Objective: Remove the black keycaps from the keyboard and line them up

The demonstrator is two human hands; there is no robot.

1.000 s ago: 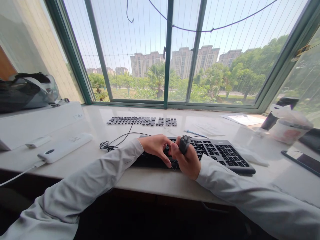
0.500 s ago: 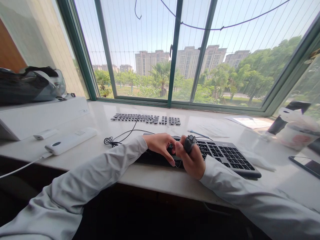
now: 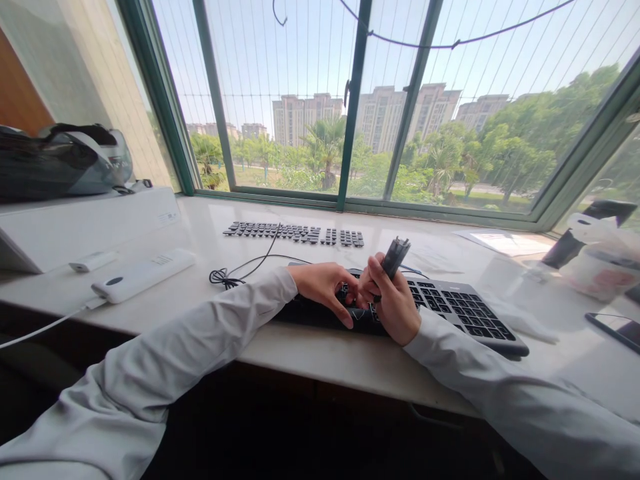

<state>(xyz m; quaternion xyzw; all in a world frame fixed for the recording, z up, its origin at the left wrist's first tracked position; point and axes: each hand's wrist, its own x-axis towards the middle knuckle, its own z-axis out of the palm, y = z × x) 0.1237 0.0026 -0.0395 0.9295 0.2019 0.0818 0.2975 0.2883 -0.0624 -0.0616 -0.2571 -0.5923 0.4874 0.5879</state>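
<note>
A black keyboard lies near the front edge of the pale counter. My right hand is closed around a dark grey keycap puller, whose top end sticks up above my fingers. My left hand rests on the keyboard's left part, fingers curled down onto the keys, thumb touching the right hand. What the left fingertips pinch, if anything, is hidden. Rows of loose black keycaps are laid out farther back on the counter.
A black cable coils behind the keyboard. At left lie a white power bank with a cable, a small white adapter, a white box and a bag. At right: papers, a bottle, a phone.
My right hand has lifted and turned the puller so that it points up and right. The left hand stays on the keys. The camera view has shifted slightly.
</note>
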